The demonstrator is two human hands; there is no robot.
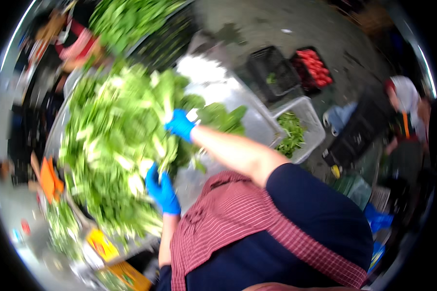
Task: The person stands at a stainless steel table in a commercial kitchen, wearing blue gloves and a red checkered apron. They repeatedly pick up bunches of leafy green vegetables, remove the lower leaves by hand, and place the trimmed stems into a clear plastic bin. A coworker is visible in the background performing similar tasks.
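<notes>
Motion blur merges single leaves in one leafy green heap [107,131], left of centre on a metal worktop [255,106]. Of two blue-gloved hands, the lower, left hand [162,192] has fingers parted beside pale stalks [137,185]; the right hand [180,125], mid-frame, curls against greens, its grip unclear.

No readable text, no legible labels, numbers or signs
</notes>
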